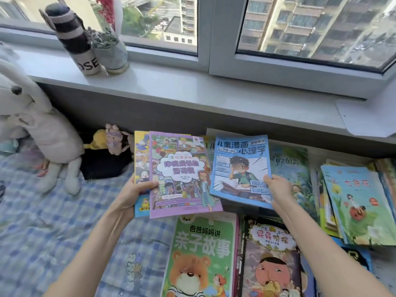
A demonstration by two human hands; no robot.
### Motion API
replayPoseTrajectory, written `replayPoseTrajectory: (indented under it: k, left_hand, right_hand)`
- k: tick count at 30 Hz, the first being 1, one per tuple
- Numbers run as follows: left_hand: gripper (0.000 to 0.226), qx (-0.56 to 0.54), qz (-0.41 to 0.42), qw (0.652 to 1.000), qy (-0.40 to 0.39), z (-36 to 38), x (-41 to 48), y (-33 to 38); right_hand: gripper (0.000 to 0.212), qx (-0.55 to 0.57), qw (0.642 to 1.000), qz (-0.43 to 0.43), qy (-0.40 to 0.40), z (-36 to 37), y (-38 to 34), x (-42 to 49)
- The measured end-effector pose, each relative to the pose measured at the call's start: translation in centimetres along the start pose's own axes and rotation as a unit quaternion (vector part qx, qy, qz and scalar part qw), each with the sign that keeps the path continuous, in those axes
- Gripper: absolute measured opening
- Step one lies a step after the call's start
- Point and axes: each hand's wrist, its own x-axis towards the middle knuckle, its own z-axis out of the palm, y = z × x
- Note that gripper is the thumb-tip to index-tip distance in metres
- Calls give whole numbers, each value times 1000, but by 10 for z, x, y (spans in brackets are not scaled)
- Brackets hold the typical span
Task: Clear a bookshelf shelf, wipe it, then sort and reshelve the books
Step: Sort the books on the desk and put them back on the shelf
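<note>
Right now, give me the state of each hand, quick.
Left hand: closed, gripping the purple-covered picture book, with a yellow-and-blue book behind it.
Right hand: closed, pinching the blue-covered comic paperback by its right edge.

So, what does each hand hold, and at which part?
The left hand grips the purple book, with a second book behind it, at their left edge. The right hand pinches the blue book at its lower right edge.

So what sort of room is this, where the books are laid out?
Probably a child's bedroom, high in a block of flats: a checked quilt, a plush rabbit, children's picture books laid out below a window sill, with tower blocks outside.
</note>
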Motion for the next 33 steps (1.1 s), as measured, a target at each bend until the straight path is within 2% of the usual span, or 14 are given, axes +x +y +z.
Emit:
replayPoseTrajectory:
  k: [4,6,7,9,11,12,14,16,18,21,22,27,30,33]
  left_hand:
    - [64,13,21,999,26,-16,-1,14]
    - [65,31,32,999,30,-17,-3,18]
    - [61,36,35,998,24,-17,-5,20]
    - [54,38,35,999,10,-17,-7,21]
    - [62,25,34,999,-2,-17,-9,22]
    - [75,19,34,999,-4,-17,-8,21]
    - [100,21,33,999,-12,-15,-7,22]
    - [104,22,36,999,-20,-9,-5,24]
    - [91,20,40,999,-18,0,-5,25]
    - [25,3,36,999,-4,6,-2,24]
    - [16,3,33,999,7,5,-1,23]
    - [14,20,46,998,36,-6,1,32]
    - [14,14,51,997,63,-15,1,41]
    - [12,2,57,996,61,-14,-3,51]
  right_hand:
    - [20,-143,988,-52,-1,30,-1,8]
    - [16,-291,951,-93,42,39,-5,9]
    - [31,-362,922,-118,66,40,-8,7]
    - [38,-409,885,-209,74,45,-17,-6]
    - [44,-325,917,-226,-44,55,-27,-28]
    - [48,-248,942,-175,-144,61,-33,-41]
    - [48,-168,936,-67,-302,70,-42,-71]
    - [31,-135,925,-53,-352,72,-41,-83]
    - [20,-82,942,-71,-319,69,-37,-81]
    - [10,-15,973,-63,-221,46,-31,-56]
    - [8,1,981,-49,-189,35,-30,-46]
    - [9,23,996,-16,-79,-1,-20,-8]
    - [7,4,997,-17,-79,11,-10,2]
    - [31,-104,992,-41,-56,33,-1,10]
